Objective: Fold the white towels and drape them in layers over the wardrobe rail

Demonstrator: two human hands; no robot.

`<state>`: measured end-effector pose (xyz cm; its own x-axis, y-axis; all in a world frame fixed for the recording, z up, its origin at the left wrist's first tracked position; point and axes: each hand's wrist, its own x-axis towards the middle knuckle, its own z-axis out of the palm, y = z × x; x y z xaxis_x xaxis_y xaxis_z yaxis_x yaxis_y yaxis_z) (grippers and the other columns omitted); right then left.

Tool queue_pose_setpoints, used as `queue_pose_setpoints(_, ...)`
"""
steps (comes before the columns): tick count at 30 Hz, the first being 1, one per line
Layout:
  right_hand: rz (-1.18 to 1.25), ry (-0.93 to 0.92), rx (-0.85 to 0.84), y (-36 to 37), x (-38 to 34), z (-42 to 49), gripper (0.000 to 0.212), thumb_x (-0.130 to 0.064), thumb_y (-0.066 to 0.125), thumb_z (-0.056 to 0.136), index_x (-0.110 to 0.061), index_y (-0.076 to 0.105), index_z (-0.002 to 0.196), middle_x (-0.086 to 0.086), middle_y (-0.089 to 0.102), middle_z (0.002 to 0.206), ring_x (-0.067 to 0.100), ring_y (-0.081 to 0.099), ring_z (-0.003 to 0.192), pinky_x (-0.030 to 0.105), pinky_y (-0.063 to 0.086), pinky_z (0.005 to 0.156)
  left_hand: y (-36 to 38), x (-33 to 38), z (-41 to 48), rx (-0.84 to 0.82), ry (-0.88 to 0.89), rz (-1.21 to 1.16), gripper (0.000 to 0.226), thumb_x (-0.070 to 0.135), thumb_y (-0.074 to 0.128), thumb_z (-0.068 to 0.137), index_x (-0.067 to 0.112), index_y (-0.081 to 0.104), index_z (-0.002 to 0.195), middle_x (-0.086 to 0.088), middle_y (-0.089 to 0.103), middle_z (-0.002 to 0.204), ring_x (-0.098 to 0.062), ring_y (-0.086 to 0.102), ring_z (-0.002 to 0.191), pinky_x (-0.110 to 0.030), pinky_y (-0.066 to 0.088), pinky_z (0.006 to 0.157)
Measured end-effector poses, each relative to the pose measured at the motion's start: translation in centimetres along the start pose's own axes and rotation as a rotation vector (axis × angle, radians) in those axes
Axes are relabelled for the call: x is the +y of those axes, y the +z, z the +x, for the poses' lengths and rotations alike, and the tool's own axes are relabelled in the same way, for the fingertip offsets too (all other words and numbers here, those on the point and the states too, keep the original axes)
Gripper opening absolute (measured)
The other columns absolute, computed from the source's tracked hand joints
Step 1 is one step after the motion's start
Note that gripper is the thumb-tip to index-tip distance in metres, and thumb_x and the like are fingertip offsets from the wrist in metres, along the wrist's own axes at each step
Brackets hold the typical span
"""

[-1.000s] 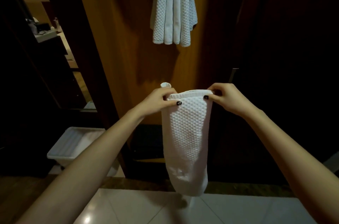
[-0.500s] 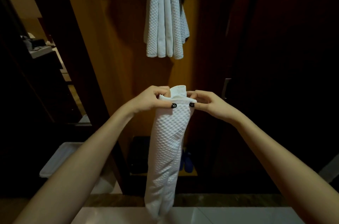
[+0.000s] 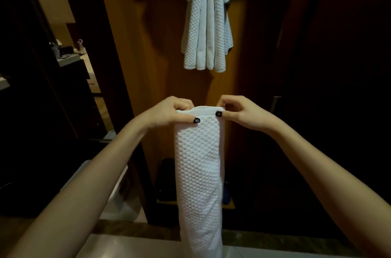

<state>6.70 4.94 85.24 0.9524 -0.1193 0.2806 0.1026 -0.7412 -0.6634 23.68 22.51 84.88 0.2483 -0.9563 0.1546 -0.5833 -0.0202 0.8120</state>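
Left hand (image 3: 169, 111) + right hand (image 3: 239, 111) each pinch a top corner of 1 folded towel (image 3: 197, 173), center frame.
Hands close together, thumbs in front, fingers curled behind. Towel hangs straight down to the bottom edge. Hung towels (image 3: 207, 31) fan out top center on the wardrobe back panel (image 3: 148, 46), well above the hands. White bin (image 3: 120, 204) lower left, partly behind the left forearm. Dark box (image 3: 167, 181) low in the wardrobe, partly hidden by the towel.

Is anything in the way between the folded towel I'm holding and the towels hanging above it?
Nothing visible: only wooden panel shows between the folded white waffle towel and the hanging white towels.
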Motion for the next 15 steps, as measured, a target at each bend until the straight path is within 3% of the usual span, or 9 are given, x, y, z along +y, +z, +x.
queue_pose_setpoints(2,-0.062,-0.011,-0.011,0.1,-0.1,0.3,0.006,-0.013,0.061,0.094,-0.016,0.063,0.089,0.001,0.062,0.094,0.011,0.058,0.088,0.033,0.046,0.083,0.1,-0.4,-0.4,0.066,0.021,-0.023,0.044,0.012,0.075,0.081,0.022,0.048,0.048,0.003,0.056,0.073,-0.002,0.050,0.066,-0.010,0.037,0.062)
queue_pose_setpoints(5,-0.029,-0.040,-0.037,0.0,-0.4,0.4,0.019,-0.009,0.060,0.094,-0.028,0.062,0.089,0.002,0.063,0.114,0.015,0.059,0.107,0.030,0.047,0.093,0.5,-0.5,-1.1,0.123,0.055,-0.080,0.044,0.004,0.073,0.082,0.008,0.041,0.051,-0.002,0.056,0.069,-0.003,0.049,0.063,-0.011,0.037,0.060)
queue_pose_setpoints(7,-0.033,-0.057,-0.056,0.1,-0.5,0.2,0.025,-0.012,0.059,0.095,-0.036,0.060,0.091,-0.002,0.064,0.117,0.012,0.059,0.109,0.024,0.046,0.094,0.8,-0.5,-1.4,0.143,0.073,-0.103,0.042,0.009,0.074,0.079,-0.001,0.043,0.054,-0.008,0.057,0.072,-0.008,0.049,0.065,-0.013,0.038,0.061)
queue_pose_setpoints(11,-0.186,-0.141,0.106,1.3,0.3,-0.1,0.012,-0.010,0.059,0.094,-0.021,0.058,0.093,-0.003,0.059,0.111,0.007,0.056,0.100,0.016,0.044,0.084,0.8,-0.6,-1.4,0.227,0.110,-0.086,0.042,0.018,0.075,0.074,-0.009,0.046,0.060,-0.019,0.060,0.076,-0.010,0.053,0.068,-0.014,0.042,0.061)
queue_pose_setpoints(13,-0.281,-0.169,0.213,2.0,0.6,-0.2,0.018,-0.003,0.057,0.090,-0.020,0.054,0.092,-0.008,0.053,0.097,0.006,0.051,0.087,0.021,0.041,0.075,0.4,-0.3,-1.1,0.265,0.127,0.000,0.035,0.018,0.079,0.075,0.001,0.049,0.065,-0.010,0.061,0.077,-0.008,0.054,0.070,-0.016,0.042,0.063)
queue_pose_setpoints(15,-0.337,-0.185,0.287,2.5,0.4,-0.3,0.016,-0.003,0.054,0.087,-0.019,0.054,0.091,-0.009,0.053,0.085,0.007,0.050,0.076,0.031,0.043,0.065,-0.3,0.3,-1.0,0.224,0.156,0.141,0.020,0.016,0.078,0.080,0.018,0.058,0.081,0.014,0.063,0.084,-0.003,0.059,0.079,-0.016,0.045,0.073)
